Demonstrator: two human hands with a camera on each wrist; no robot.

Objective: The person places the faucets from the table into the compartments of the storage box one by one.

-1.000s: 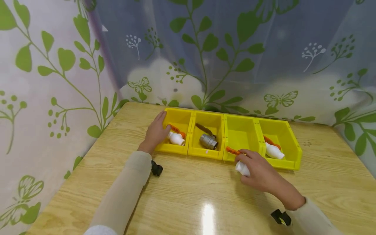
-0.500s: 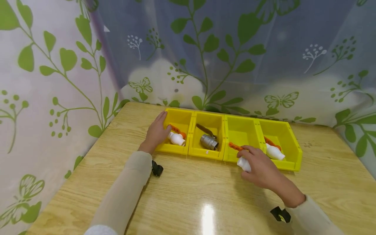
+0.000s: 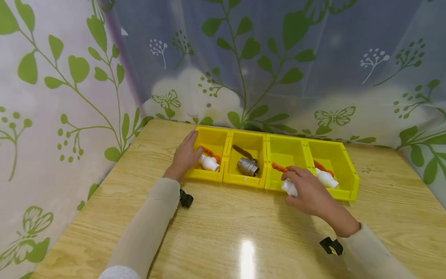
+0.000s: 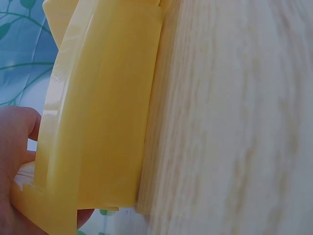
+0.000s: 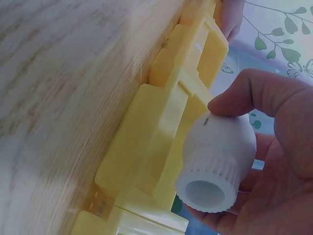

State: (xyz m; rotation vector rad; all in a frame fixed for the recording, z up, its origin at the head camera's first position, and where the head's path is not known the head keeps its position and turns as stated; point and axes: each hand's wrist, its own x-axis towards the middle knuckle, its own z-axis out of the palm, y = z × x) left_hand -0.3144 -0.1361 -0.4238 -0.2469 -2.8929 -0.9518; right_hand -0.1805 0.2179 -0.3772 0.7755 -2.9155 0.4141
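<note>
My right hand grips a white plastic ball valve with an orange lever handle, above the front of the third yellow bin. In the right wrist view the thumb presses on the body of the white valve, its round open end facing the camera. My left hand holds the side wall of the leftmost yellow bin, thumb over the rim. Inside that bin lies another white valve with an orange handle. The left wrist view shows the yellow bin wall with fingers around its edge.
The bins stand joined in a row on a wooden table. A metal ball valve with a brown lever lies in the second bin, and a white valve with an orange handle in the rightmost. Patterned curtain hangs behind.
My right hand has moved slightly forward with the white ball valve, now over the third bin's front edge. The left hand stays on the leftmost bin.
</note>
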